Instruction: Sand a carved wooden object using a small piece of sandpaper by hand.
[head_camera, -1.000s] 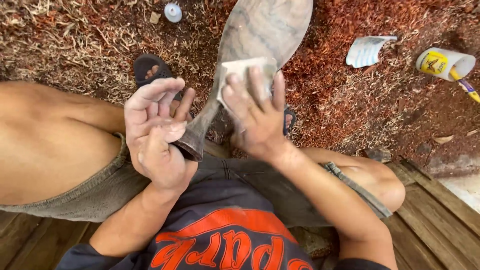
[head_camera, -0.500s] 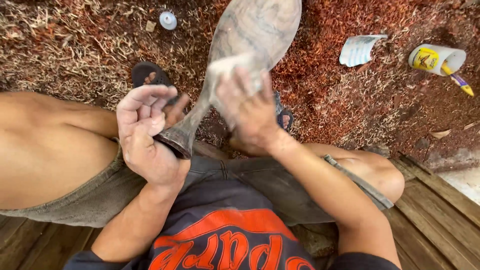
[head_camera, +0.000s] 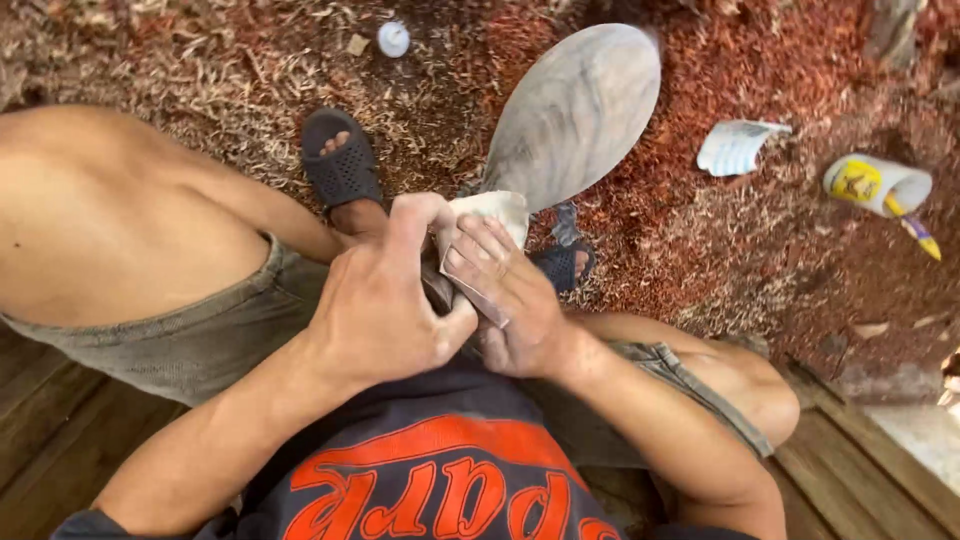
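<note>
Mid-sanding: left hand (head_camera: 385, 305) clamped round paddle (head_camera: 575, 115) neck, right hand (head_camera: 510, 300) fingers pinning sandpaper (head_camera: 485, 215) there, probably needs firm strokes next.

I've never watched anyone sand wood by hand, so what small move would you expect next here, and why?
Probably a stroke of the sandpaper back up toward the wide blade. The right hand presses it low on the narrow neck of the wooden paddle, beside the left hand gripping the handle end, so little room seems left to go lower.
</note>
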